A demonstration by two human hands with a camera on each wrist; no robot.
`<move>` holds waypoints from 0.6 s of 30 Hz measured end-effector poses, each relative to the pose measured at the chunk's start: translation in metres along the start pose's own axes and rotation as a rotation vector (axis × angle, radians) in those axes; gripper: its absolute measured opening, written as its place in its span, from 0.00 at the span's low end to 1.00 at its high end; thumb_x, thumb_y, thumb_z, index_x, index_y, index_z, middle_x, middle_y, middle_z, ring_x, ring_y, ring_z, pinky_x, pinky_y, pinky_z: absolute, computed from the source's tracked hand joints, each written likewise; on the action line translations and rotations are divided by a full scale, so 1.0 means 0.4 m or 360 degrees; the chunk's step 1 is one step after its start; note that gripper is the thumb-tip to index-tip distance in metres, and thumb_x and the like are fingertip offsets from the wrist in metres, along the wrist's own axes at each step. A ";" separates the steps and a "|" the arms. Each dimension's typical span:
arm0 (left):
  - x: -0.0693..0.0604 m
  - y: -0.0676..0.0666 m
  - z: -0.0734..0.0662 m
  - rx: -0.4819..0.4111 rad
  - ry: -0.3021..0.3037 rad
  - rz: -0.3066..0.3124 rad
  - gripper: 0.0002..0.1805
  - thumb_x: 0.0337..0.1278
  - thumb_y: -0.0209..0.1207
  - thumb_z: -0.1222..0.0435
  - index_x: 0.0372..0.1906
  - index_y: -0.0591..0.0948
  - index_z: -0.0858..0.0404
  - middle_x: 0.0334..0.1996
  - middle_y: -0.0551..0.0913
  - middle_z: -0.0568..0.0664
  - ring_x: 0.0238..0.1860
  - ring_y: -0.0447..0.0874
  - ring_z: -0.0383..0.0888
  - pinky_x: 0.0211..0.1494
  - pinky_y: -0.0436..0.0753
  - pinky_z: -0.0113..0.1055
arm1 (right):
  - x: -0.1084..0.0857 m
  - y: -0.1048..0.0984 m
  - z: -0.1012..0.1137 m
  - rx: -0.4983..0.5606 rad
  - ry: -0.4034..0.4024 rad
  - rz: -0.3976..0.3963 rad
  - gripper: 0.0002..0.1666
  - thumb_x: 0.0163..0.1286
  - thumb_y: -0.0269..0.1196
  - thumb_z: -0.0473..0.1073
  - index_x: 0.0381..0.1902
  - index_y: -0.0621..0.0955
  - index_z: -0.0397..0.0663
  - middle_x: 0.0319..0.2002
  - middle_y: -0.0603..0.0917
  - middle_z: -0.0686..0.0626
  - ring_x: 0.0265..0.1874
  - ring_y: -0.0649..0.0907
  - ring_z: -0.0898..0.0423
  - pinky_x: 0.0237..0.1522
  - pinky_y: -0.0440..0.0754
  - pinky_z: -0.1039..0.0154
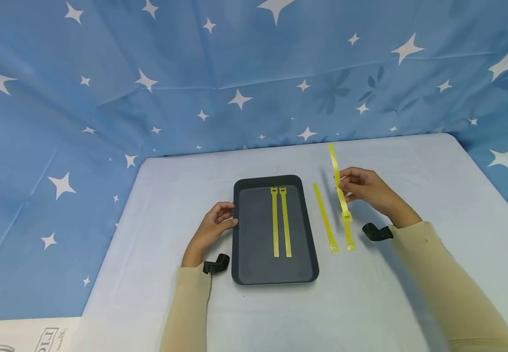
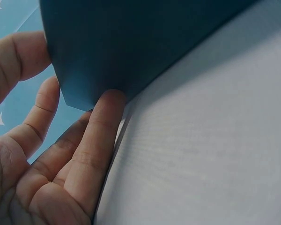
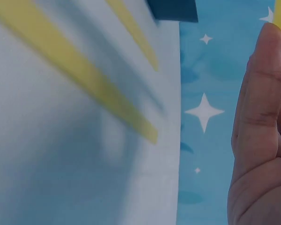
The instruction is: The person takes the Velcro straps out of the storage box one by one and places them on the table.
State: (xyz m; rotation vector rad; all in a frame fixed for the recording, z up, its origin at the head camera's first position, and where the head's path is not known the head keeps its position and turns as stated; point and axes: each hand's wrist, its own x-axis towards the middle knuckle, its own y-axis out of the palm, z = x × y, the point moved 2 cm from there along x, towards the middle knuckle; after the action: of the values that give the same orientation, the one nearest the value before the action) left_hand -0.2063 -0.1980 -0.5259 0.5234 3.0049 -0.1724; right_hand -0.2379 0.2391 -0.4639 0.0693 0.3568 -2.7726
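A dark grey tray (image 1: 251,271) stands on the white table, with two yellow slotted cable-tie straps (image 1: 275,225) lying side by side in it. My left hand (image 1: 211,227) touches the tray's left wall from outside, fingertips against it; the wall (image 2: 145,42) fills the top of the left wrist view. Raised above the table, my right hand (image 1: 365,188) pinches a yellow cable-tie strap (image 1: 334,164) between thumb and fingers. Beneath its head another strap (image 1: 349,239) shows, partly hidden. One more strap (image 1: 324,217) lies between the tray and my right hand.
The white tabletop (image 1: 174,181) runs back to a blue star-printed curtain (image 1: 183,73), which also hangs at the left. A pale printed sheet (image 1: 20,335) shows at the bottom left. Black bands (image 1: 216,264) sit at both wrists.
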 end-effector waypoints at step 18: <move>-0.002 0.001 -0.002 -0.0023 0.0020 0.0008 0.25 0.73 0.60 0.75 0.70 0.69 0.76 0.71 0.72 0.70 0.72 0.73 0.58 0.60 0.82 0.29 | -0.058 -0.065 -0.057 -0.0055 0.0096 -0.0027 0.22 0.85 0.56 0.34 0.67 0.68 0.22 0.40 0.84 0.55 0.39 0.84 0.61 0.42 0.89 0.64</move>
State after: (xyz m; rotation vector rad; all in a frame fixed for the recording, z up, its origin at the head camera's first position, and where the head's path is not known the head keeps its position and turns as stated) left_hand -0.2054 -0.1977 -0.5250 0.5327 3.0143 -0.1476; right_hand -0.2250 0.2763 -0.4776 0.1426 0.4223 -2.7847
